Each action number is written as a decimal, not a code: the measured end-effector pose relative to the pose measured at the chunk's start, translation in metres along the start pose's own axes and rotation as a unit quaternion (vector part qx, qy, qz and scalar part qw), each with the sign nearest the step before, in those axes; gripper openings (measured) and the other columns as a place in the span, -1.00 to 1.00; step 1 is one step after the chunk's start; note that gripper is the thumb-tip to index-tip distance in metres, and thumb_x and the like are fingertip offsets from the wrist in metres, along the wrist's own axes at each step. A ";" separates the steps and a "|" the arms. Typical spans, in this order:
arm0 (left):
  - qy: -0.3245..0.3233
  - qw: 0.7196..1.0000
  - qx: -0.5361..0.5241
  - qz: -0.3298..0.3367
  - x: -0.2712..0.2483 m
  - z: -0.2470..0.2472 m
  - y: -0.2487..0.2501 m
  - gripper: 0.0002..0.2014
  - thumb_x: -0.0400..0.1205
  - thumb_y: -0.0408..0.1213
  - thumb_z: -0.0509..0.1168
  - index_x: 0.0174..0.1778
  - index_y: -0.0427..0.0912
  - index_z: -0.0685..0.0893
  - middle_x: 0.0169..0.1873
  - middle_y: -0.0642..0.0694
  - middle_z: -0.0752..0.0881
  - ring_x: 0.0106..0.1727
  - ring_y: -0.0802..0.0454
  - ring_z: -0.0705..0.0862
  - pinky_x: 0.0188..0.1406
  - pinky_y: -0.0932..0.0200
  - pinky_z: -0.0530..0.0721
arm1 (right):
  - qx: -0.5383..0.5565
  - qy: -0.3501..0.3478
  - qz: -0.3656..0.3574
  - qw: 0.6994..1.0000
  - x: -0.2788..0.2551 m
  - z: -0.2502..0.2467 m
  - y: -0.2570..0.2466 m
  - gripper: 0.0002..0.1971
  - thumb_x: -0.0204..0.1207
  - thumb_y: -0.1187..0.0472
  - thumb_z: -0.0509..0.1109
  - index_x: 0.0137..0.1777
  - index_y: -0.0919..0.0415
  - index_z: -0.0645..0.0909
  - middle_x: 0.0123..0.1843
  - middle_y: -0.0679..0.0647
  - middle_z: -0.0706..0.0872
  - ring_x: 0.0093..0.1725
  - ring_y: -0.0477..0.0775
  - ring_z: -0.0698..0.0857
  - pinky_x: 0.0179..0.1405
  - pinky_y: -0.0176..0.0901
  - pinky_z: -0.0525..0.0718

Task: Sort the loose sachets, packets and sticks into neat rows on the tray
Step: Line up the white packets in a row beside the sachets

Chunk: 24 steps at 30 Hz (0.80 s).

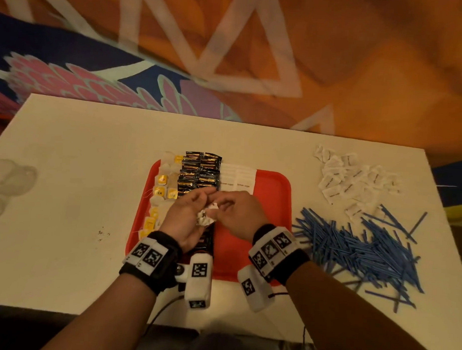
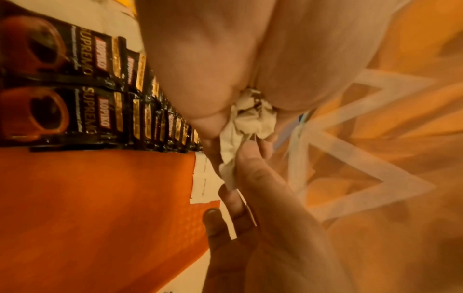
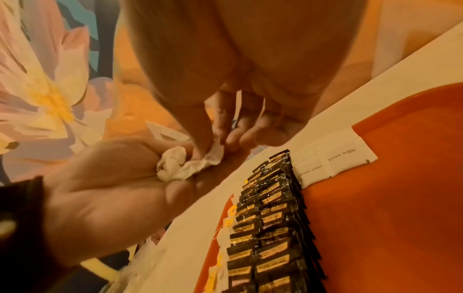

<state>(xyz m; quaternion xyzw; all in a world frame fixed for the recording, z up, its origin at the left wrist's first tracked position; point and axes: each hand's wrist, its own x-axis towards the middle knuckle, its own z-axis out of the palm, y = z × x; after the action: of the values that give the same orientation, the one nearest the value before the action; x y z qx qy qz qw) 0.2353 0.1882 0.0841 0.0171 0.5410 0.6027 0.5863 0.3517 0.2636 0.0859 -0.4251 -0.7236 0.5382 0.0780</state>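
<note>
The left hand (image 1: 182,220) clutched a bunch of crumpled white paper sachets (image 1: 205,218) above the red plastic tray (image 1: 270,218); the right hand (image 1: 239,214) pinched one free. Judged step: extending the brown-sugar row (image 1: 237,179); next, laying it flat, edges aligned.

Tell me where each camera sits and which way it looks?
Head: on the person's head, looking down at the red tray, both hands and forearms showing.
Left wrist: along the left hand, which grips white sachets; right fingertips show.
Right wrist: along the right hand, pinching one sachet; left hand too.
All share the coffee sachets.
</note>
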 end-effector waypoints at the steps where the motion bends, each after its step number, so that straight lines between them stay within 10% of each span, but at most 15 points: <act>1: -0.004 1.000 0.004 0.003 -0.003 0.005 0.000 -0.72 0.82 -0.36 0.05 0.27 -0.30 0.65 0.11 -0.26 0.80 0.06 -0.09 0.79 -0.04 0.14 0.78 | 0.010 0.012 0.004 1.000 -0.004 -0.002 0.001 -0.80 0.45 0.15 0.59 0.06 0.05 0.80 -0.20 -0.25 0.71 -0.23 -0.29 0.63 -0.22 -0.54 0.55; 8: -0.007 1.000 -0.018 0.006 -0.014 0.018 0.003 -0.72 0.83 -0.30 0.04 0.24 -0.29 0.63 0.09 -0.21 0.81 -0.03 -0.06 0.80 -0.19 0.14 0.79 | 0.088 0.110 0.048 0.989 -0.024 -0.011 0.003 -0.76 0.50 0.27 0.51 -0.31 -0.09 0.68 -0.12 0.01 0.83 -0.16 0.01 0.75 0.01 0.14 0.75; 12: 0.009 1.000 -0.006 -0.001 -0.019 0.016 0.001 -0.75 0.81 -0.25 0.11 0.15 -0.26 0.67 0.00 -0.19 0.83 -0.14 -0.01 0.83 -0.33 0.17 0.80 | 0.139 0.147 0.067 0.977 -0.033 -0.015 -0.001 -0.79 0.54 0.31 0.47 -0.26 -0.01 0.67 -0.18 0.02 0.79 -0.24 0.02 0.74 -0.09 0.13 0.76; 18: -0.040 0.990 0.126 0.039 -0.028 0.014 -0.006 -0.90 0.69 -0.39 0.33 -0.11 -0.29 0.72 -0.24 -0.12 0.82 -0.03 -0.08 0.83 0.00 0.05 0.83 | 0.152 0.177 0.053 0.971 -0.039 -0.027 -0.001 -0.83 0.57 0.27 0.48 -0.21 0.01 0.65 -0.27 -0.04 0.75 -0.47 -0.08 0.67 -0.36 -0.24 0.66; 24: -0.009 0.969 0.208 0.134 -0.026 0.017 -0.012 -0.94 0.63 -0.46 0.41 -0.03 -0.26 0.73 -0.37 0.03 0.80 -0.32 0.13 0.76 -0.39 0.31 0.70 | 0.127 0.112 0.092 0.981 -0.044 -0.014 0.006 -0.75 0.29 0.16 0.67 -0.05 0.06 0.72 -0.12 0.10 0.84 -0.11 0.09 0.82 0.08 0.11 0.78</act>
<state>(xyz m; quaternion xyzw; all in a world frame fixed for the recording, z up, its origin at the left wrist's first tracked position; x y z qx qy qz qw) 0.2627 0.1768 0.0993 0.2164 0.6418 0.5503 0.4883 0.3907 0.2436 0.1014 -0.5337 -0.5941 0.5796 0.1619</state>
